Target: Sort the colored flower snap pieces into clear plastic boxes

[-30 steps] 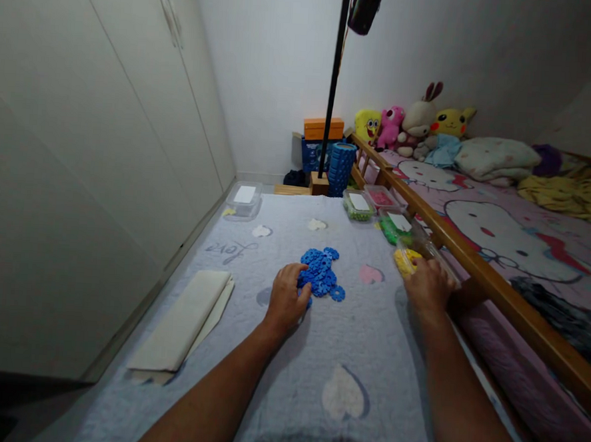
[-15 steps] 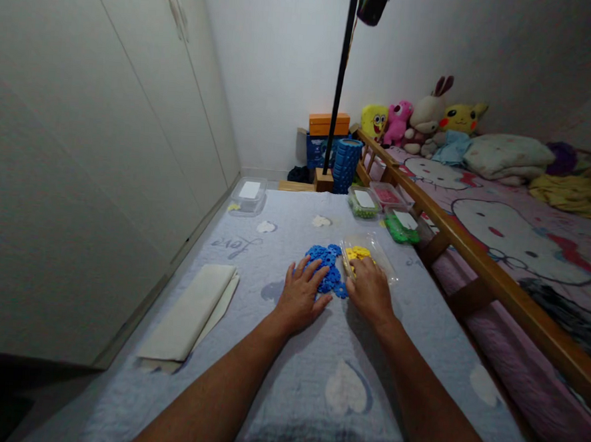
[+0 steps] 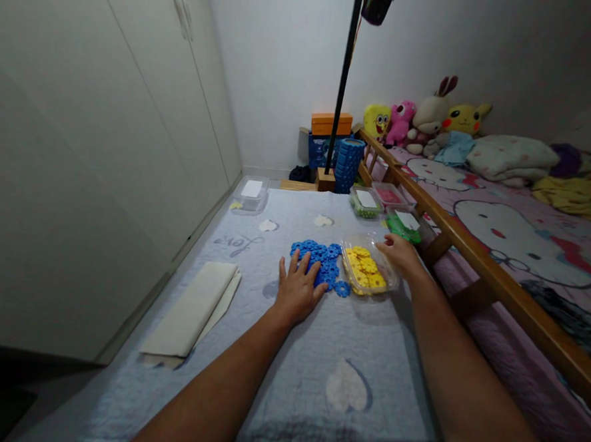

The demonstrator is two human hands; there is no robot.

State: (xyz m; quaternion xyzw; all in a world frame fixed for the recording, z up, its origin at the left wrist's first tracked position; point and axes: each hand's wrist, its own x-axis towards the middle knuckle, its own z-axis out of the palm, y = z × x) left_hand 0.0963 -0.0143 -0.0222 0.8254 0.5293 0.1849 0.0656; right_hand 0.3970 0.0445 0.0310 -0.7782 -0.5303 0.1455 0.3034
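Note:
My left hand (image 3: 298, 289) lies with fingers spread on the near left part of a pile of blue flower-shaped plastic pieces (image 3: 326, 253) on the cloth-covered table. Right of the pile stands a clear plastic box (image 3: 390, 280) holding several yellow pieces (image 3: 365, 268) of similar kind. My right hand (image 3: 402, 254) is at the box's far right rim, thumb and fingers closed around the edge; the fingertips are partly hidden. One blue piece (image 3: 342, 289) sits at the pile's near right edge, close to the box.
Lidded boxes of light green (image 3: 365, 204), red (image 3: 390, 196) and green pieces (image 3: 404, 226) stand at the far right, beside the wooden bed rail (image 3: 443, 220). Another clear box (image 3: 251, 195) is at the far left. Folded beige sheets (image 3: 190, 311) lie on the left.
My right hand has moved off the yellow pieces to the box's right rim. My left hand has shifted slightly left, and the blue pile now spreads farther left.

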